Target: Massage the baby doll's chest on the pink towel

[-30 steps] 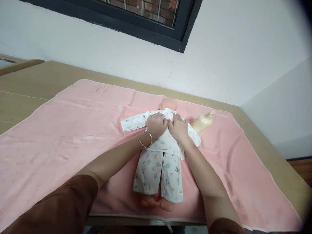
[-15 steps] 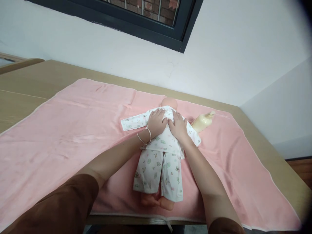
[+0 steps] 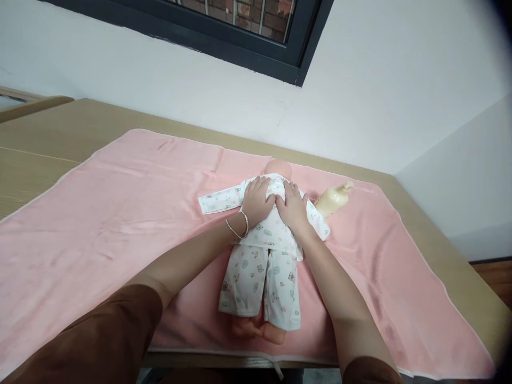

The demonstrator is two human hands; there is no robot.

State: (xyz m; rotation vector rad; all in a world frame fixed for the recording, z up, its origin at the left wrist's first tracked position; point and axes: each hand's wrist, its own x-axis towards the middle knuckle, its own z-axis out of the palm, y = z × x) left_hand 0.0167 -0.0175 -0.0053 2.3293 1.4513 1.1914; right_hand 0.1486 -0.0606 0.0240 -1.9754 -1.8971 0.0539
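A baby doll [image 3: 266,234] in white printed pyjamas lies stretched out, its bald head away from me and its bare feet towards me. My left hand [image 3: 258,201] rests flat on the left side of its upper body, fingers extended. On the right side of the same top lies my right hand [image 3: 293,208], also flat, with the fingers spread. The two thumbs nearly meet over the middle of the doll. One sleeve reaches out to the left; the other slants down to the right. A silvery bangle circles my left wrist.
Under the doll a pink blanket [image 3: 132,229] covers much of the wooden table [image 3: 96,125]. Beside the doll's right sleeve lies a pale yellow bottle [image 3: 334,199] on its side. Behind the table rises a white wall [image 3: 344,112] with a dark-framed window [image 3: 276,50].
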